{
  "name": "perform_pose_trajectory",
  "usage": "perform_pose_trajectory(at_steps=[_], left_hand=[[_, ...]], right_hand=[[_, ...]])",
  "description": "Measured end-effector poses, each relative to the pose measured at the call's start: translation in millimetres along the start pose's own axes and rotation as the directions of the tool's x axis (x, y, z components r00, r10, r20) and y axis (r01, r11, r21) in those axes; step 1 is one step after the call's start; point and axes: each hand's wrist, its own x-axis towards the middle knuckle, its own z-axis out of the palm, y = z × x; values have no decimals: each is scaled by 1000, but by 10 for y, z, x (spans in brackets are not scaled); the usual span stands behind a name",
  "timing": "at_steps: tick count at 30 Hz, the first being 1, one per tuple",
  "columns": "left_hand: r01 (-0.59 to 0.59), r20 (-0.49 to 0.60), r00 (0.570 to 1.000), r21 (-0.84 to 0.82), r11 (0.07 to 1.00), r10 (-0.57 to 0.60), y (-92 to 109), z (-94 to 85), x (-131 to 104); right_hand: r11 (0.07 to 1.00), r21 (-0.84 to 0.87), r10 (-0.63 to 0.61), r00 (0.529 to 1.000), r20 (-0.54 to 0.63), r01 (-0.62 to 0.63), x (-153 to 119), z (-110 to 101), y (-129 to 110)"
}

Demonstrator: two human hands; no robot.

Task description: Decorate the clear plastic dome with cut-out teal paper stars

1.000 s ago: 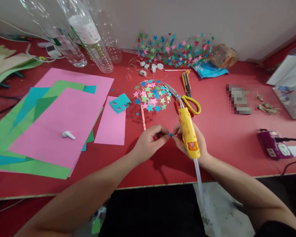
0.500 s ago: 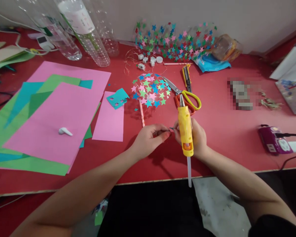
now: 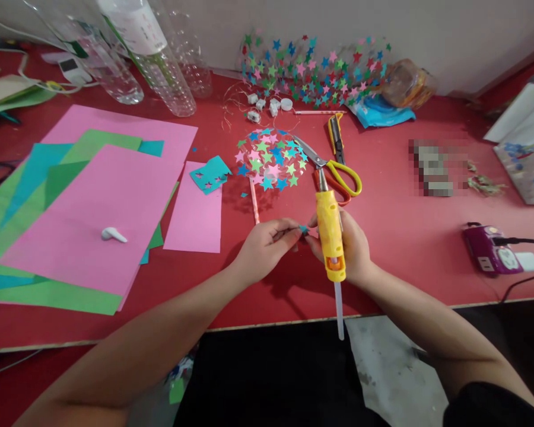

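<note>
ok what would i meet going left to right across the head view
White earbud, teal paper with star cutouts, left hand, small teal star, yellow glue gun, purple device.

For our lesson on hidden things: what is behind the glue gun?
The right hand shows on both sides of the glue gun; the scissors lie beyond the nozzle. Part of the hand is covered, so its full grip cannot be seen.
</note>
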Motion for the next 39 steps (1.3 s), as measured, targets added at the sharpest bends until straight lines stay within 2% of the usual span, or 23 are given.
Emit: perform_pose_trajectory(at_steps=[3,7,9,12,15,18,20,22,24,27,32,36,39], left_hand=[[-30,4,1000,29,999,30,-16,5,4],[-90,9,996,140,986,90,-33,10,11],[-86,-10,996,144,986,88,-50,12,16],[-13,-22,1000,70,997,14,-70,11,22],[48,13,999,-34,998,-48,-71,5,23],[15,12,1000,-88,996,-14,-60,-1,23],[-1,14,1000,-73,997,2,-53,-6,25],[1,16,1000,-27,1000,0,-46,-11,26],[-4,19,1000,29,1000,3,-43,-13,24],[-39,25,999,113,993,36,-43,-6,14],[-52,37,998,172,984,46,-50,15,3],[-11,10,1000,71,997,10,-64,29,10],[2,-9,1000,10,1000,-2,-70,25,22]], right_hand=[[999,5,-39,999,-5,40,-4,11,-4],[993,-10,115,993,33,-115,-16,3,-7],[991,-31,132,991,27,-131,-19,0,-3],[997,-61,43,999,-14,-44,-12,2,12],[992,-68,-103,995,8,103,8,11,26],[972,-62,-225,974,23,227,19,20,32],[965,-36,-260,965,19,261,14,21,27],[975,-25,-219,976,0,219,4,16,19],[995,-33,-97,995,-16,96,-3,6,15],[998,-15,62,998,18,-62,-2,-5,31],[994,87,66,996,60,-71,-6,16,75],[990,85,114,993,18,-115,-21,47,72],[993,86,82,997,11,-83,2,33,39]])
